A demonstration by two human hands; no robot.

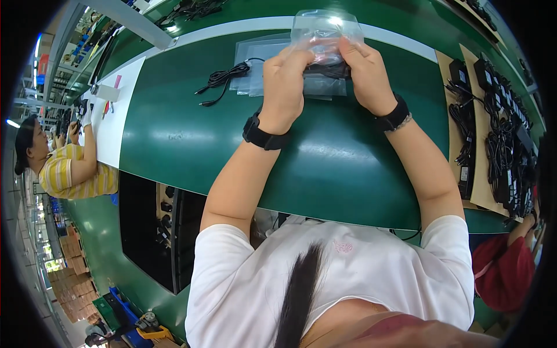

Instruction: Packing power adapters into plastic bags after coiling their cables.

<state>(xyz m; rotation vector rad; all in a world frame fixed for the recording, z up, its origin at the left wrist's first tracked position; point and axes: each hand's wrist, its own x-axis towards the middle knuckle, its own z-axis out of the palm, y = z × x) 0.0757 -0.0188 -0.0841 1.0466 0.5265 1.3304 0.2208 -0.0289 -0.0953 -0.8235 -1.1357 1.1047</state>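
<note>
A clear plastic bag [316, 24] is held up over the far side of the green table, one side in each hand. My left hand [283, 87] is closed on its left side, thumb pointing inward. On the right side, the thumb and fingers of my right hand [368, 78] pinch the bag. Beneath the bag, between my hands, a dark bundle [329, 71] shows in part; I cannot tell whether it is inside the bag. Flat clear bags [249, 86] lie stacked under my hands. A coiled black cable [227, 76] lies to their left, its plug ends toward me.
Cardboard trays [481, 174] with black power adapters [503, 139] and cables stand at the right. A person in a yellow striped shirt [72, 171] works at a white table section [125, 107] on the left. Another person's red sleeve [505, 272] shows at the lower right. A metal post [130, 23] rises at the far left.
</note>
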